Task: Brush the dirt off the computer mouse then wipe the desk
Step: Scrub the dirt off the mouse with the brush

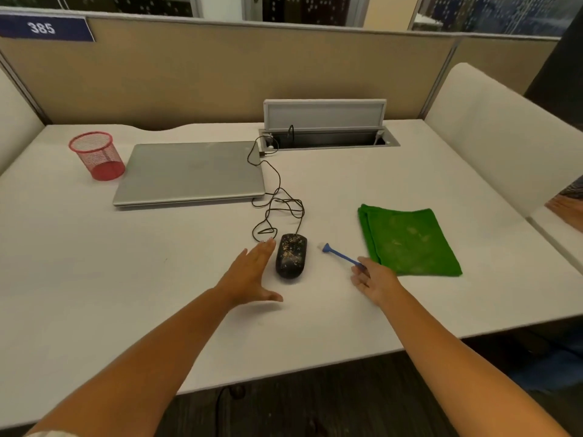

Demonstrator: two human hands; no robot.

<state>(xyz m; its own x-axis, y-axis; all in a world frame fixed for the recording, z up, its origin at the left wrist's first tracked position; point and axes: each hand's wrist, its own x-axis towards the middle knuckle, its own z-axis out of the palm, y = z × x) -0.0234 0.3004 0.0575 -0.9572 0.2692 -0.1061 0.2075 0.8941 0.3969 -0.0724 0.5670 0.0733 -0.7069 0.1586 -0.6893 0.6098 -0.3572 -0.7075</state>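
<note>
A black computer mouse (291,256) speckled with pale dirt lies on the white desk (126,279), its thin black cable (277,197) looping back toward the laptop. My left hand (252,274) is open, fingers spread, just left of the mouse and close to its side. A small blue brush (339,254) with a pale head lies right of the mouse. My right hand (373,280) rests at the handle's near end with fingers on it; whether they grip it is unclear. A folded green cloth (410,242) lies flat further right.
A closed silver laptop (192,173) sits behind the mouse, with a red mesh pen cup (97,155) to its left. An open cable hatch (328,134) is at the back. Beige partition walls enclose the desk; a white divider (492,137) stands at right.
</note>
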